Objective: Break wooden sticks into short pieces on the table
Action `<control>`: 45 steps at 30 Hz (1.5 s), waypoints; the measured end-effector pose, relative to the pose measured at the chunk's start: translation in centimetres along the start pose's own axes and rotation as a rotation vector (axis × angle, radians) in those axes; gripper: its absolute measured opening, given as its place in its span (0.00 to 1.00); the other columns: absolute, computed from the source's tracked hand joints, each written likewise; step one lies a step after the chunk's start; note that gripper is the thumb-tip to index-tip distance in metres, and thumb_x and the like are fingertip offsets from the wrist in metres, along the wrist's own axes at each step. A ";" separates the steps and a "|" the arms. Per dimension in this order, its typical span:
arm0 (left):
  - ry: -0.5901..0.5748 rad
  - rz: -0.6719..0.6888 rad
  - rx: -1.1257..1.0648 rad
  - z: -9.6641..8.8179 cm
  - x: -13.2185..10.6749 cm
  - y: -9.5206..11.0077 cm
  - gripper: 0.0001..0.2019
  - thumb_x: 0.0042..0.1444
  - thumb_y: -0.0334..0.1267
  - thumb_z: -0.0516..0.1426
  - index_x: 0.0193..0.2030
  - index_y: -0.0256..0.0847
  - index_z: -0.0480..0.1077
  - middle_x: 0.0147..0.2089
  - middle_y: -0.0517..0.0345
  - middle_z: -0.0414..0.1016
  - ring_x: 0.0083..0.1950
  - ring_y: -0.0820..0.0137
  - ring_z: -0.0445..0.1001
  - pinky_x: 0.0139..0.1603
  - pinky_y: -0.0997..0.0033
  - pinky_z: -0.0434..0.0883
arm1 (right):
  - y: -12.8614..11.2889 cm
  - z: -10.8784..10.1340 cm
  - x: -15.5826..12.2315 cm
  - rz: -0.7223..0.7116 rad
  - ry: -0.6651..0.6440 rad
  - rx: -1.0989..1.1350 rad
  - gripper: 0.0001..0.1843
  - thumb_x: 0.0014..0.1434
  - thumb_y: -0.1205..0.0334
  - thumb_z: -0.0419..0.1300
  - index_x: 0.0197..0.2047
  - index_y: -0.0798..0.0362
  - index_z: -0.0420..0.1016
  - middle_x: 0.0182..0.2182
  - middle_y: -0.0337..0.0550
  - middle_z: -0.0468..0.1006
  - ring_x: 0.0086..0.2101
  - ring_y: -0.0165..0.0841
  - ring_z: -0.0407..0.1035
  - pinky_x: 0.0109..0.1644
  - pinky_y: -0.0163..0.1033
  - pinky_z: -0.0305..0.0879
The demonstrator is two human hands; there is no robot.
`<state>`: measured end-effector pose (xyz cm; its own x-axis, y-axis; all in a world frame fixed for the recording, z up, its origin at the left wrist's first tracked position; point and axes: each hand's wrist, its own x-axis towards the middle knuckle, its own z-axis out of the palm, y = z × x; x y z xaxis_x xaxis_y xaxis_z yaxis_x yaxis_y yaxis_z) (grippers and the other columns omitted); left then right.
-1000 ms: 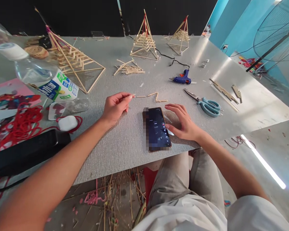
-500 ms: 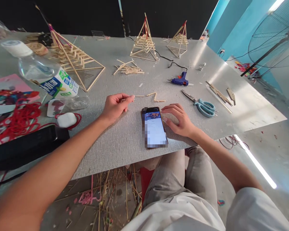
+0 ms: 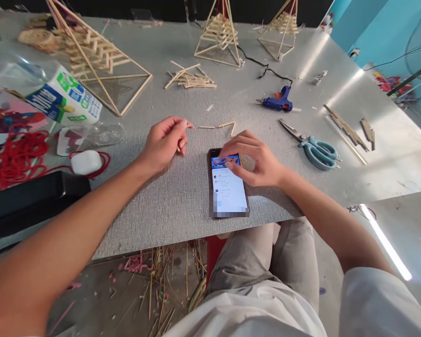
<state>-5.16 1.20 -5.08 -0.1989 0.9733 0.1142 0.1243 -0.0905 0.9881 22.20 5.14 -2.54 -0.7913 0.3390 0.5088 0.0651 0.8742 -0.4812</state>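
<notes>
A smartphone [image 3: 228,196] with a lit screen lies flat near the table's front edge. My right hand [image 3: 254,159] hovers over its upper part, fingers apart and holding nothing. Left of the phone, my left hand [image 3: 166,138] rests on the table with its fingers curled together. A pale tip shows below those fingers, but what they hold is too hidden to name. Just beyond both hands lie a short wooden stick [image 3: 206,127] and a few sticks joined in a bent shape [image 3: 228,124].
Blue-handled scissors [image 3: 319,152] and a blue glue gun [image 3: 279,102] lie to the right. Loose sticks [image 3: 192,79] are heaped ahead, before stick pyramids [image 3: 219,37]. On the left are a plastic bottle [image 3: 65,96], red cord [image 3: 19,157], a white case [image 3: 86,162] and a black case [image 3: 31,196].
My right hand has moved left from the phone's side to above its screen, where several lines of content now show. My left hand stays curled. The view has tilted down.
</notes>
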 end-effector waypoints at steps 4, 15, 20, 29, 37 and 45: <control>0.001 -0.049 0.014 -0.2 0.0 0.3 0.13 0.70 0.49 0.61 0.44 0.41 0.76 0.25 0.65 0.63 0.21 0.75 0.66 0.25 0.75 0.68 | -0.3 -0.2 -0.3 0.053 -0.136 -0.031 0.28 0.70 0.43 0.62 0.67 0.47 0.72 0.68 0.53 0.74 0.67 0.47 0.66 0.74 0.60 0.62; -0.011 -0.032 -0.041 -0.2 -0.2 0.5 0.10 0.61 0.47 0.67 0.38 0.43 0.78 0.20 0.67 0.60 0.20 0.75 0.65 0.23 0.75 0.69 | 0.8 0.9 -0.9 0.024 -0.174 -0.043 0.34 0.63 0.47 0.70 0.69 0.47 0.71 0.70 0.56 0.71 0.66 0.53 0.64 0.74 0.65 0.59; -0.010 -0.001 -0.043 -0.1 -0.1 0.5 0.10 0.59 0.47 0.68 0.35 0.44 0.79 0.18 0.68 0.59 0.19 0.75 0.62 0.22 0.74 0.69 | 0.8 0.7 -0.7 0.017 -0.138 -0.048 0.31 0.65 0.47 0.68 0.67 0.47 0.72 0.69 0.56 0.72 0.65 0.52 0.65 0.72 0.63 0.61; 0.005 0.036 0.033 -0.1 -0.2 0.4 0.08 0.58 0.44 0.67 0.35 0.43 0.78 0.18 0.68 0.60 0.19 0.75 0.63 0.22 0.74 0.67 | 0.7 -0.1 -0.3 0.028 -0.090 -0.060 0.25 0.68 0.50 0.63 0.65 0.47 0.74 0.66 0.54 0.75 0.64 0.51 0.66 0.72 0.62 0.61; 0.002 -0.010 -0.102 -0.3 0.1 0.4 0.13 0.58 0.49 0.66 0.29 0.44 0.73 0.20 0.65 0.57 0.21 0.73 0.61 0.22 0.70 0.69 | 1.3 -0.2 -0.5 0.047 -0.106 -0.088 0.28 0.67 0.49 0.65 0.66 0.50 0.74 0.67 0.56 0.74 0.65 0.52 0.65 0.72 0.62 0.60; -0.017 -0.031 -0.123 -0.9 0.4 -0.3 0.14 0.59 0.52 0.65 0.31 0.45 0.74 0.21 0.65 0.59 0.22 0.72 0.68 0.26 0.70 0.72 | 1.4 -0.5 -0.5 0.057 -0.104 -0.081 0.28 0.67 0.48 0.63 0.67 0.49 0.73 0.69 0.57 0.72 0.66 0.54 0.63 0.71 0.64 0.59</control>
<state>-6.20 1.48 -5.27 -0.1840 0.9794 0.0828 -0.0019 -0.0846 0.9964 23.00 6.39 -3.19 -0.8436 0.3542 0.4036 0.1567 0.8812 -0.4460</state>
